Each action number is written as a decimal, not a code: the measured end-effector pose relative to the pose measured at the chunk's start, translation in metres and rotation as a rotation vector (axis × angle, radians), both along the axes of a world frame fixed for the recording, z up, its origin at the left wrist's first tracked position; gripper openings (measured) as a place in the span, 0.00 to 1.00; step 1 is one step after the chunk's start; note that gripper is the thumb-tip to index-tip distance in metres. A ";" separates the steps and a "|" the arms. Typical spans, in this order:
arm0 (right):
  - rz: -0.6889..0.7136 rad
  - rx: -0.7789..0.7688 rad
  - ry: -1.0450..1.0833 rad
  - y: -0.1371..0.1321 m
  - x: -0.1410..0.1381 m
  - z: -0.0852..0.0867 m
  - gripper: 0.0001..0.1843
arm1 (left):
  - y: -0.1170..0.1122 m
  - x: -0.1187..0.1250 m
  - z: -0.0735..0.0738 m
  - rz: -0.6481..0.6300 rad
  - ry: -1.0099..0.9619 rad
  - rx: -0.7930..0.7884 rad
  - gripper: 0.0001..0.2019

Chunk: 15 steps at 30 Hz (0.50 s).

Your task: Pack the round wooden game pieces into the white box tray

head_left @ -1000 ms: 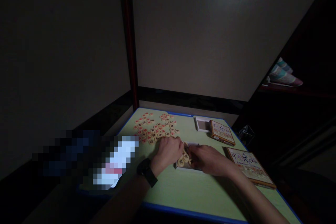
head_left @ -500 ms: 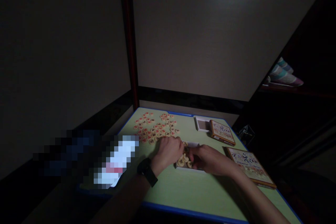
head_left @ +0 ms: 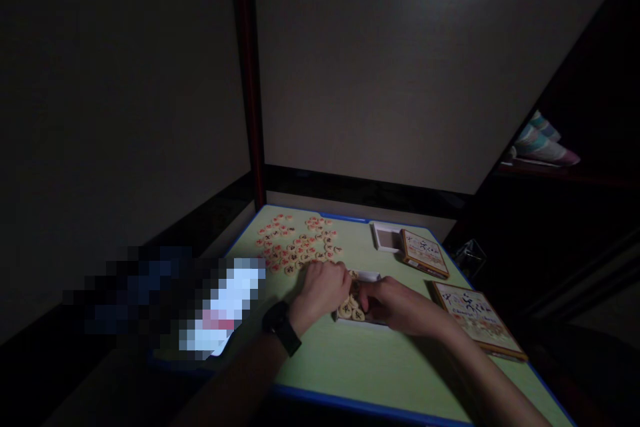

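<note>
Over the last second the hands have barely moved, but a round piece in the open box has slid out from beside the right hand toward the near wall, closer to its neighbours; the pieces seem to be getting packed tighter there. The left hand bends over the box's left side, fingertips hidden, while the right hand's fingers dip inside; whether either grips anything, I cannot tell. Loose pieces lie scattered just beyond the left hand.
</note>
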State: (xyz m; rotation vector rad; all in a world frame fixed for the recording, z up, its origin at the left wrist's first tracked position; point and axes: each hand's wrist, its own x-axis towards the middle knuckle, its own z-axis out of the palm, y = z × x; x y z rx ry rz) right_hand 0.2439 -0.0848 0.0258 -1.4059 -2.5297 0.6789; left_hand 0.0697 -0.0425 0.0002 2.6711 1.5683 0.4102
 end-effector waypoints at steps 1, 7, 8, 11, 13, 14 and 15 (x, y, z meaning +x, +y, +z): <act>-0.002 -0.002 -0.001 0.000 -0.001 0.000 0.12 | 0.000 0.000 0.000 -0.001 0.001 0.005 0.19; 0.004 -0.033 0.027 0.000 -0.004 -0.001 0.14 | 0.000 0.001 -0.001 -0.003 -0.006 0.013 0.19; 0.006 -0.034 0.037 0.000 -0.003 -0.002 0.13 | 0.000 0.001 -0.001 -0.007 -0.005 0.011 0.19; 0.020 -0.032 0.068 0.000 -0.002 -0.003 0.12 | 0.000 0.000 -0.001 -0.004 -0.002 0.013 0.19; 0.024 -0.036 0.093 0.001 -0.002 -0.004 0.11 | 0.000 0.000 -0.001 -0.006 -0.005 0.018 0.19; 0.024 -0.038 0.107 0.002 -0.001 -0.005 0.11 | 0.000 0.000 -0.001 -0.009 -0.006 0.019 0.19; 0.023 -0.041 0.118 0.002 -0.002 -0.006 0.11 | 0.000 0.000 -0.001 -0.013 -0.006 0.017 0.19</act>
